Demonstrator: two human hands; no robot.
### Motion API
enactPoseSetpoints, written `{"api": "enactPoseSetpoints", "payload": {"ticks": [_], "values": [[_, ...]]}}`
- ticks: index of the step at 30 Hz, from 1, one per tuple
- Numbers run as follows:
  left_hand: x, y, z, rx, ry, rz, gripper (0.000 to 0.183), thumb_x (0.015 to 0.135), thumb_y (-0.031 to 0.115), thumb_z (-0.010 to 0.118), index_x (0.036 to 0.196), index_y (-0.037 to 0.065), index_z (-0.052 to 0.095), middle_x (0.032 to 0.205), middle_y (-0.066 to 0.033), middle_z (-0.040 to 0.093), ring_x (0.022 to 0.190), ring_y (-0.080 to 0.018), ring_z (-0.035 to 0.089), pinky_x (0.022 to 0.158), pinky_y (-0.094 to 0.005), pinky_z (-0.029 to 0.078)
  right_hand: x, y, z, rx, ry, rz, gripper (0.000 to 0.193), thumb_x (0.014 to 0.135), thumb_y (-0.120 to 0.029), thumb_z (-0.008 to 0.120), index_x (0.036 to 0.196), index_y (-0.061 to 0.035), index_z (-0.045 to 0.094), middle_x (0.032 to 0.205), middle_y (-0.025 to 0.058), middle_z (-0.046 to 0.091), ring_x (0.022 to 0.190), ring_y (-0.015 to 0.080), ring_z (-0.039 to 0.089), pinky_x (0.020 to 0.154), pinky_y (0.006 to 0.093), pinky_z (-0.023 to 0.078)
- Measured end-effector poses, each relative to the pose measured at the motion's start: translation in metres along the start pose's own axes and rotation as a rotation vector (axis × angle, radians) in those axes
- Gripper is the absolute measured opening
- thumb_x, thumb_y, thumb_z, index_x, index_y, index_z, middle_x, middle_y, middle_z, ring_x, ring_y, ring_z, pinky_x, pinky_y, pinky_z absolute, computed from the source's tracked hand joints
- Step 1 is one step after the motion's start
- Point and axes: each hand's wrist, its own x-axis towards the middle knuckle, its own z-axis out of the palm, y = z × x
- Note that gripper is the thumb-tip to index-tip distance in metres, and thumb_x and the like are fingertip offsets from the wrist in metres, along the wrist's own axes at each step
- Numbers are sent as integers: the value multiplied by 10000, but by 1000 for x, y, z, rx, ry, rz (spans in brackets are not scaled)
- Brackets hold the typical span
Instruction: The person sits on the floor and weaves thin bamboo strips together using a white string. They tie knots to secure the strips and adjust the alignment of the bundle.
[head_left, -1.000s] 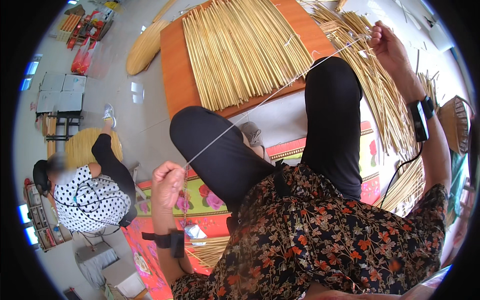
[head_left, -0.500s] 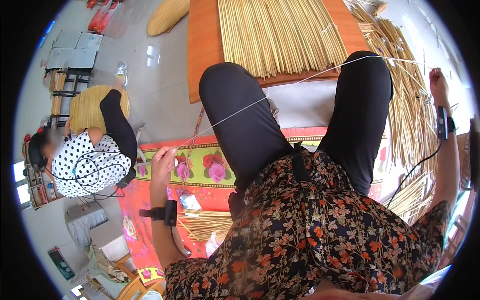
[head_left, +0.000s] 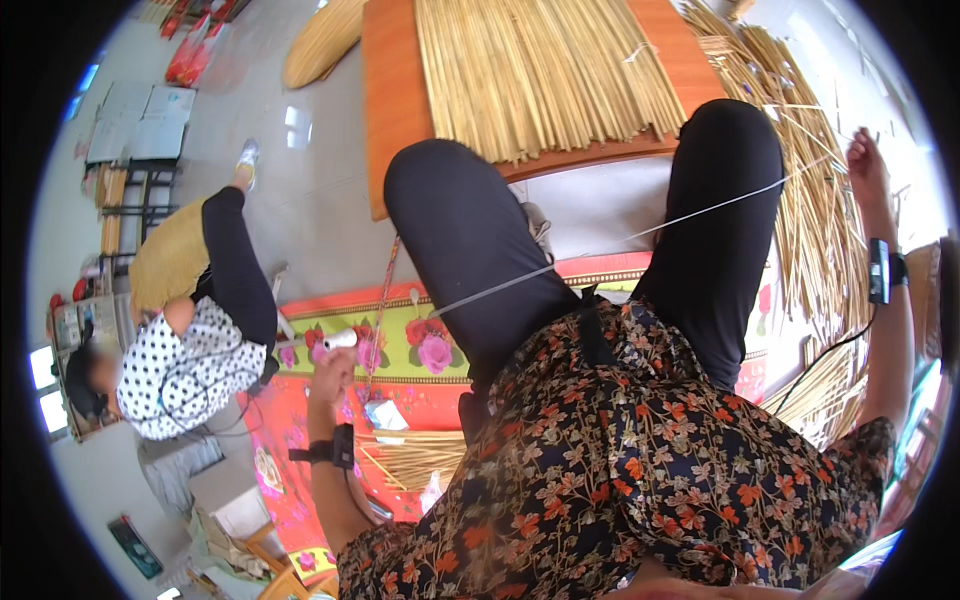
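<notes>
My left hand (head_left: 332, 378), low at the left over the flowered cloth, is closed round a small white spool of thread (head_left: 340, 340). A pale thread (head_left: 720, 206) runs from its side across both my thighs and up toward my right hand (head_left: 868, 165). That hand is held far out to the right with its fingers pinched together at the thread's far end. Ahead of my knees, a row of straight, yellowish stalks (head_left: 540, 85) lies side by side on an orange-brown board (head_left: 392, 110).
Many loose stalks (head_left: 800, 220) are heaped along the right. A smaller bundle (head_left: 420, 455) lies on the red flowered cloth (head_left: 285, 400). At the left, another person (head_left: 185, 365) sits by a round woven mat (head_left: 165, 250). An oval woven piece (head_left: 325, 40) rests on the floor beyond.
My left hand has dropped a little and turned, bringing the spool into fuller view. The thread has sunk lower across my thighs. The other person's round mat has tilted.
</notes>
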Motion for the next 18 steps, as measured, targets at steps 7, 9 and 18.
{"api": "enactPoseSetpoints", "payload": {"ticks": [7,9,18], "values": [[55,65,91,137,514,425,273,975,64,625,1239,5,657,1085,-99,704,996,-187,676,824,-302,550,-49,31,108,-53,35,-6,93,1051,-143,580,1061,-57,612,839,2,614,686,86,576,619,203,532],[21,172,221,21,486,697,198,1027,85,560,1166,-17,659,1150,-114,675,909,-154,667,759,-272,533,-52,33,106,-133,119,6,109,1048,-156,590,1026,-50,602,829,22,620,690,110,593,619,245,531],[23,217,425,447,-739,191,561,962,32,648,1464,-31,404,953,-79,699,722,-91,645,639,-215,520,-103,75,103,-139,384,110,125,1061,-142,546,998,-50,602,800,42,663,647,132,661,556,260,574]]}}
